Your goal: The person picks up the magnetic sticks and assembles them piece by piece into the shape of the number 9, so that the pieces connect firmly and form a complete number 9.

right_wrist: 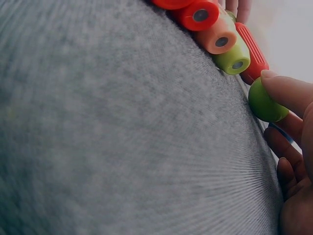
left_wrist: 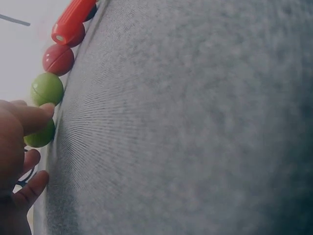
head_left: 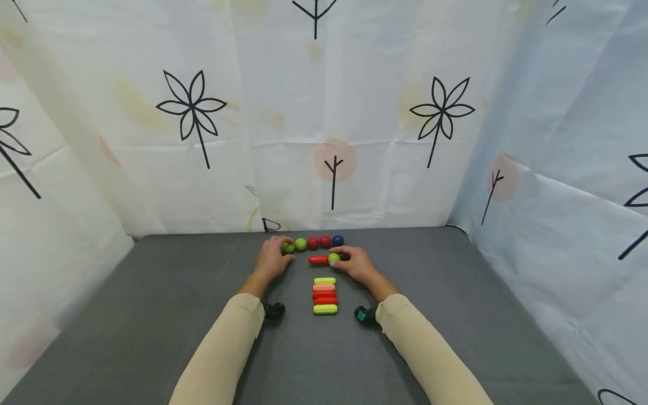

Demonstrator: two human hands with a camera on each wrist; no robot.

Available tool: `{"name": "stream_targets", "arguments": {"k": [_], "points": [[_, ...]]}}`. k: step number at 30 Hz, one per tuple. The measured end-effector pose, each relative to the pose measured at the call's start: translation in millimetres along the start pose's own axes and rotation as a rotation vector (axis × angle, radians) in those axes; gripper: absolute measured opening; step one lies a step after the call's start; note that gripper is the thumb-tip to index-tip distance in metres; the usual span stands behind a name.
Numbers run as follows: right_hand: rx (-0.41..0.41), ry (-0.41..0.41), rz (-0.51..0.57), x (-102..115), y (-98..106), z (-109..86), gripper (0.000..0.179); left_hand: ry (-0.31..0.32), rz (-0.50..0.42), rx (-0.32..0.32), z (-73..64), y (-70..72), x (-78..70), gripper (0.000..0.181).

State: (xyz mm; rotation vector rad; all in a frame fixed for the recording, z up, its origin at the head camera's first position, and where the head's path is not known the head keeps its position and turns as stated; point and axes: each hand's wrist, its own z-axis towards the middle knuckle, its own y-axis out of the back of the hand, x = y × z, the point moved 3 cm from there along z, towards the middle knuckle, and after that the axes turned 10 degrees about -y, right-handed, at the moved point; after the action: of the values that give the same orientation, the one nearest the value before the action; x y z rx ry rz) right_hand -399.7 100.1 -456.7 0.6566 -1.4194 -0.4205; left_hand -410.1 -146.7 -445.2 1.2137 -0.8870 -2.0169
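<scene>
The right hand (head_left: pixel 357 264) has its grip pinching a green ball (head_left: pixel 334 258) at the right end of a red rod (head_left: pixel 318 260). The left hand (head_left: pixel 271 257) pinches the leftmost ball (head_left: pixel 288 248) of a five-ball row (head_left: pixel 313 243) just beyond. Nearer the person, five coloured rods (head_left: pixel 324 294) lie side by side on the grey surface (head_left: pixel 202 292).

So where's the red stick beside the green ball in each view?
Head: the red stick lies near centre, slightly low, left of the green ball.
Left wrist: the red stick is top left, overlapping a red ball.
Right wrist: the red stick is upper right, above the green ball.
Shared landmark: the grey tabletop.
</scene>
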Motion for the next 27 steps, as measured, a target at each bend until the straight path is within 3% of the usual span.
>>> {"name": "stream_targets", "arguments": {"k": [8,17,27], "points": [[0.005,0.013,0.002,1,-1,-1.7,0.033,0.028,-0.050,-0.063,-0.2,1.8,8.1,0.027],[0.006,0.030,0.027,0,0,-2.9,0.033,0.008,-0.065,-0.016,-7.9,8.1,10.0,0.040],[0.010,0.040,0.020,0,2,-4.1,0.032,0.022,-0.134,0.031,-19.0,12.2,4.9,0.037]]}}
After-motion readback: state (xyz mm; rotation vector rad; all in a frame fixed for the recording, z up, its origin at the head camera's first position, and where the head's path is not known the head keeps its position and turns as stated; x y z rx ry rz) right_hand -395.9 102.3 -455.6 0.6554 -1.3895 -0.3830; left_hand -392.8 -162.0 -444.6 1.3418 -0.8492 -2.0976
